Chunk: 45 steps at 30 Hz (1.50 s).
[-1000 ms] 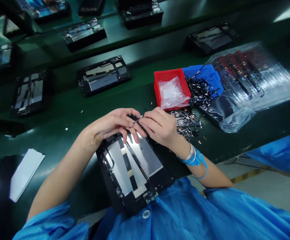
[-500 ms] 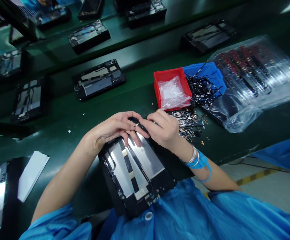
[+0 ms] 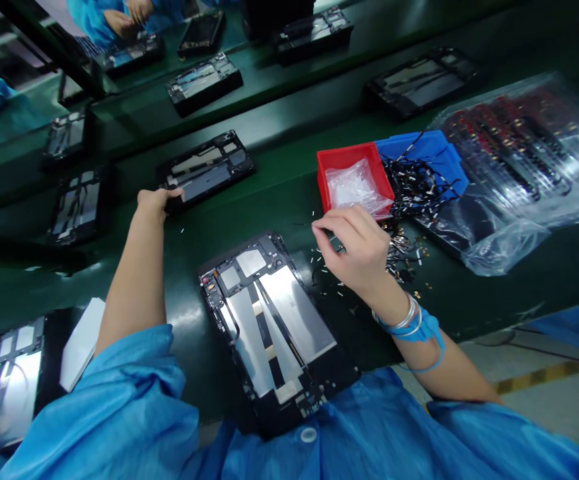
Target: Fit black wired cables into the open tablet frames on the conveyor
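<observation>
Your left hand [image 3: 159,202] is clamped on the edge of a black rectangular tablet housing [image 3: 204,175] lying on the dark green tabletop [image 3: 119,267]. Your right hand [image 3: 356,250] sits with its fingers drawn together, just above scattered small silver metal pieces [image 3: 399,250], and you cannot tell whether it pinches anything. A second black tablet housing with silver panels [image 3: 274,320] lies directly before you, near a red plastic bin [image 3: 342,160].
</observation>
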### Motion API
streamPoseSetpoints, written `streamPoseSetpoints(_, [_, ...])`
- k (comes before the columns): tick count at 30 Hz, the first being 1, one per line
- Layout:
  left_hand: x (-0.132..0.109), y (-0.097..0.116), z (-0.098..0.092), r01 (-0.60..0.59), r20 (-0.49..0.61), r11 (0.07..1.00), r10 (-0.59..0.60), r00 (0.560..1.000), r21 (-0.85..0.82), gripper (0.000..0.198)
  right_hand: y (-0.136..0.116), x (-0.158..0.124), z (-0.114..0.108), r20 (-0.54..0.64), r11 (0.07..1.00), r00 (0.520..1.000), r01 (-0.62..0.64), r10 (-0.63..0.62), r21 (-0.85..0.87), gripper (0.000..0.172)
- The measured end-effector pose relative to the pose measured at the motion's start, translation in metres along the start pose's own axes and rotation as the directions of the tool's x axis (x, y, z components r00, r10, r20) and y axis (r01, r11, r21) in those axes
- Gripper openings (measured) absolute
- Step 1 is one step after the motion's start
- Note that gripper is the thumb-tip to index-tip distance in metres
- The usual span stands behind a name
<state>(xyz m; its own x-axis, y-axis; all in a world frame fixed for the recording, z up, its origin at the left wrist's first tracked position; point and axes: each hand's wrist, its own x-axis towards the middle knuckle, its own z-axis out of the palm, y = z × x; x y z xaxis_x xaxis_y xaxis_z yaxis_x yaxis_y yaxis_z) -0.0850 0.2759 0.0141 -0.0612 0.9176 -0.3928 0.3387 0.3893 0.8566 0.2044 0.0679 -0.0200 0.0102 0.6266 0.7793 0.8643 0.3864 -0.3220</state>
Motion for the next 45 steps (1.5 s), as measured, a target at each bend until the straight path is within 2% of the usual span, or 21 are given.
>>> streamPoseSetpoints(3, [-0.007, -0.002, -0.010, 0.081, -0.135, 0.994, -0.091, 0.987, -0.079, 0.036, 0.001, 0.000, -0.001, -0.015, 1.000, 1.000, 0.012, -0.011, 0.018, 0.015])
streamPoseSetpoints(5, [-0.015, -0.002, -0.009, 0.082, -0.127, 0.981, -0.105, 0.986, -0.177, 0.036, 0.001, 0.000, -0.001, -0.036, 0.999, 0.999, 0.036, -0.035, 0.024, 0.014])
streamPoseSetpoints(8, [-0.029, 0.003, 0.006, 0.049, -0.074, 0.940, -0.078, 0.994, -0.339, 0.036, 0.001, 0.000, 0.000, -0.041, 0.998, 0.999, 0.027, -0.025, 0.057, 0.015])
streamPoseSetpoints(12, [-0.059, 0.014, 0.039, 0.062, 0.015, 0.865, -0.063, 0.998, -0.498, 0.027, 0.002, -0.001, 0.000, 0.011, 0.976, 0.987, -0.158, 0.158, 0.153, 0.013])
streamPoseSetpoints(16, [-0.128, 0.007, 0.058, 0.033, 0.017, 0.801, -0.029, 0.999, -0.598, 0.003, 0.008, 0.004, -0.005, 0.044, 0.847, 0.905, -0.413, 0.424, 0.336, 0.004])
streamPoseSetpoints(18, [-0.178, -0.010, 0.061, -0.009, -0.016, 0.776, -0.001, 1.000, -0.630, 0.005, 0.012, 0.008, -0.009, 0.019, 0.786, 0.873, -0.449, 0.488, 0.425, 0.006])
streamPoseSetpoints(21, [-0.256, -0.049, 0.064, -0.047, -0.048, 0.768, 0.021, 0.999, -0.639, 0.010, 0.016, 0.013, -0.020, -0.001, 0.741, 0.862, -0.436, 0.507, 0.511, 0.014])
streamPoseSetpoints(23, [-0.300, -0.079, 0.069, 0.001, -0.027, 0.776, -0.024, 0.999, -0.631, 0.018, 0.013, 0.015, -0.028, 0.037, 0.686, 0.850, -0.449, 0.526, 0.572, 0.019])
streamPoseSetpoints(26, [-0.344, -0.120, 0.080, 0.092, 0.025, 0.761, -0.099, 0.995, -0.642, 0.027, -0.003, 0.016, -0.042, 0.150, 0.576, 0.827, -0.495, 0.542, 0.650, 0.020])
streamPoseSetpoints(29, [-0.363, -0.150, 0.085, 0.192, 0.131, 0.763, -0.141, 0.981, -0.617, 0.034, -0.030, 0.018, -0.050, 0.342, 0.493, 0.820, -0.555, 0.458, 0.670, 0.021])
streamPoseSetpoints(31, [-0.367, -0.162, 0.079, 0.292, 0.285, 0.772, -0.150, 0.947, -0.564, 0.040, -0.051, 0.018, -0.050, 0.507, 0.449, 0.784, -0.621, 0.358, 0.642, 0.023])
streamPoseSetpoints(32, [-0.368, -0.165, 0.074, 0.352, 0.406, 0.768, -0.131, 0.905, -0.535, 0.043, -0.062, 0.018, -0.049, 0.587, 0.427, 0.748, -0.661, 0.310, 0.617, 0.025])
streamPoseSetpoints(34, [-0.367, -0.167, 0.059, 0.435, 0.637, 0.769, -0.048, 0.769, -0.467, 0.044, -0.083, 0.017, -0.043, 0.719, 0.376, 0.656, -0.741, 0.229, 0.556, 0.029])
streamPoseSetpoints(35, [-0.366, -0.166, 0.050, 0.428, 0.706, 0.793, 0.004, 0.708, -0.434, 0.040, -0.093, 0.016, -0.040, 0.772, 0.348, 0.605, -0.779, 0.197, 0.522, 0.030])
streamPoseSetpoints(37, [-0.363, -0.162, 0.030, 0.297, 0.750, 0.876, 0.105, 0.654, -0.381, 0.028, -0.108, 0.015, -0.033, 0.847, 0.297, 0.510, -0.841, 0.152, 0.453, 0.032])
streamPoseSetpoints(38, [-0.362, -0.160, 0.021, 0.192, 0.739, 0.912, 0.157, 0.656, -0.364, 0.022, -0.114, 0.014, -0.028, 0.871, 0.279, 0.471, -0.863, 0.138, 0.422, 0.033])
streamPoseSetpoints(40, [-0.357, -0.158, 0.005, -0.031, 0.645, 0.923, 0.292, 0.706, -0.384, 0.019, -0.122, 0.014, -0.019, 0.896, 0.263, 0.424, -0.886, 0.131, 0.381, 0.033])
streamPoseSetpoints(41, [-0.354, -0.158, -0.001, -0.141, 0.548, 0.907, 0.357, 0.756, -0.397, 0.020, -0.125, 0.015, -0.014, 0.901, 0.267, 0.413, -0.890, 0.134, 0.369, 0.033])
streamPoseSetpoints(43, [-0.343, -0.159, -0.007, -0.372, 0.262, 0.871, 0.459, 0.849, -0.321, 0.019, -0.128, 0.016, -0.005, 0.905, 0.293, 0.398, -0.892, 0.150, 0.344, 0.033])
streamPoseSetpoints(44, [-0.336, -0.159, -0.007, -0.482, 0.121, 0.848, 0.514, 0.849, -0.218, 0.016, -0.128, 0.016, 0.000, 0.907, 0.311, 0.390, -0.892, 0.160, 0.329, 0.033])
streamPoseSetpoints(45, [-0.327, -0.160, -0.006, -0.572, 0.025, 0.816, 0.576, 0.817, -0.089, 0.016, -0.129, 0.017, 0.004, 0.908, 0.328, 0.383, -0.891, 0.170, 0.314, 0.032])
